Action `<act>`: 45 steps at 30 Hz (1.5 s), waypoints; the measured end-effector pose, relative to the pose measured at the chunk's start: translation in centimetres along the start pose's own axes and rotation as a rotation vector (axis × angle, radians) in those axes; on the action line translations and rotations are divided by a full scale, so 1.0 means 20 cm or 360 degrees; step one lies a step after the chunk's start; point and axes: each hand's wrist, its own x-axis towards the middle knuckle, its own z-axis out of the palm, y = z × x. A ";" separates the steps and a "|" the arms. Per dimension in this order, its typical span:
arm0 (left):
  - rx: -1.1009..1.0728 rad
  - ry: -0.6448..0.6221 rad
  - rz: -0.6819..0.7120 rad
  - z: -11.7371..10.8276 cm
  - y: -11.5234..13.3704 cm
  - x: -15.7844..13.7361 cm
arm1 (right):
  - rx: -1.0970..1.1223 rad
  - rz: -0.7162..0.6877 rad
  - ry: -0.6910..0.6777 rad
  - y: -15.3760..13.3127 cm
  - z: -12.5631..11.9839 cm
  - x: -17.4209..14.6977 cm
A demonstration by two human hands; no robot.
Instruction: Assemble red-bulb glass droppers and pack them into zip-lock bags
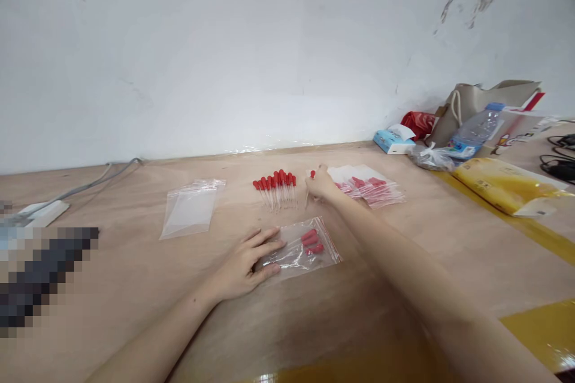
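A clear zip bag (287, 269) with several red-bulbed droppers (311, 238) inside lies flat in front of me. Across its left end rests my left hand (251, 263), fingers spread and lying on the plastic. Beyond the bag, my right hand (320, 184) pinches a single dropper (306, 198) by its red bulb, the thin stem pointing down toward the table. Just left of that hand, a fanned row of loose droppers (276, 185) lies with bulbs facing away from me. A stack of filled bags (377, 190) sits right of my right hand, partly hidden by it.
Flat clear bags (191, 209) lie on the wooden table (112, 275) at left. A cable (99, 179) runs behind them. At right stand a blue tissue box (394, 140), a plastic bottle (478, 128), a beige bag (471, 102) and a yellow packet (507, 185). A wall (224, 60) closes the back.
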 end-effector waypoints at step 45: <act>-0.0047 0.0081 -0.0037 0.00 0.02 0.00 | 0.0225 -0.0324 -0.0306 0.24 -0.22 -0.57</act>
